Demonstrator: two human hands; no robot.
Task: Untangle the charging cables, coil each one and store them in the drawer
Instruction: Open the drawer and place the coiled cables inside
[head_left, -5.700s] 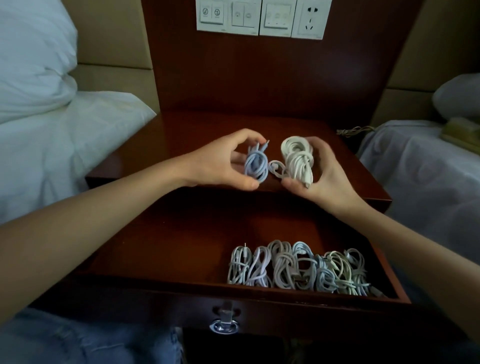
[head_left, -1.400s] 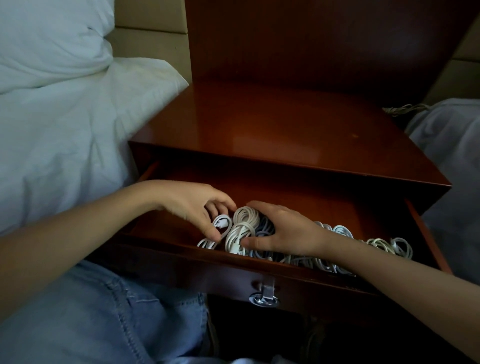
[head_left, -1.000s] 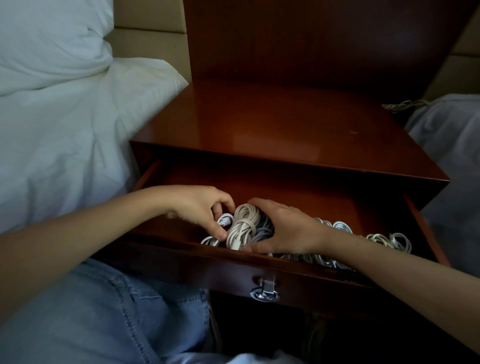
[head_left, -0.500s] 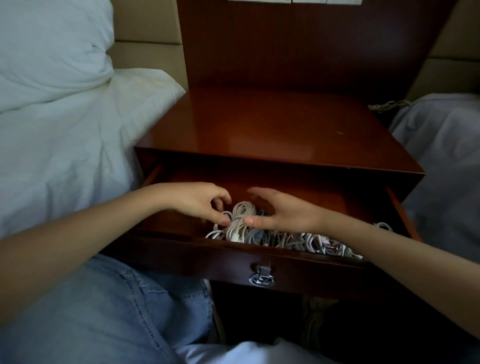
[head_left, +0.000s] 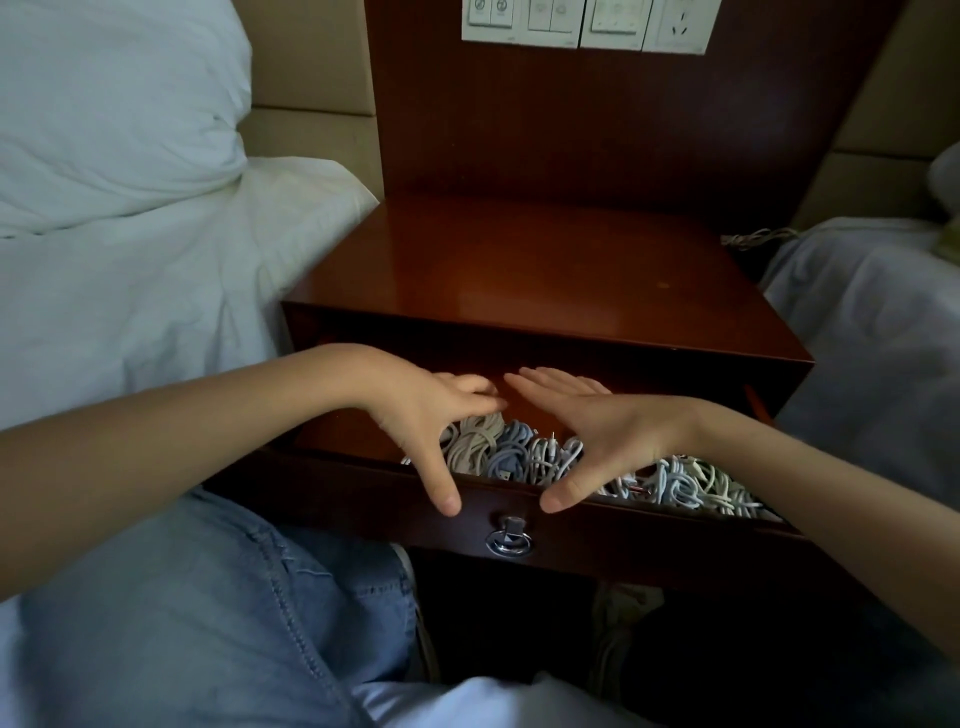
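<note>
The nightstand drawer (head_left: 623, 540) stands pulled out, with a row of several coiled charging cables along its front. A cream coil (head_left: 475, 441) and a blue coil (head_left: 511, 452) lie between my hands; more white coils (head_left: 691, 486) run to the right. My left hand (head_left: 431, 415) and my right hand (head_left: 597, 431) hover just above the coils with fingers spread and straight, fingertips nearly meeting over the drawer. Both thumbs point down over the drawer's front edge. Neither hand holds a cable.
The dark wood nightstand top (head_left: 519, 270) is bare. A metal ring pull (head_left: 509, 540) hangs on the drawer front. White bedding (head_left: 130, 260) lies on the left, another bed (head_left: 872, 322) on the right. A switch panel (head_left: 582, 23) sits on the back wall.
Both hands carried the blue and cream coils from above the nightstand into the drawer, set them beside the others, then let go and lifted with fingers spread.
</note>
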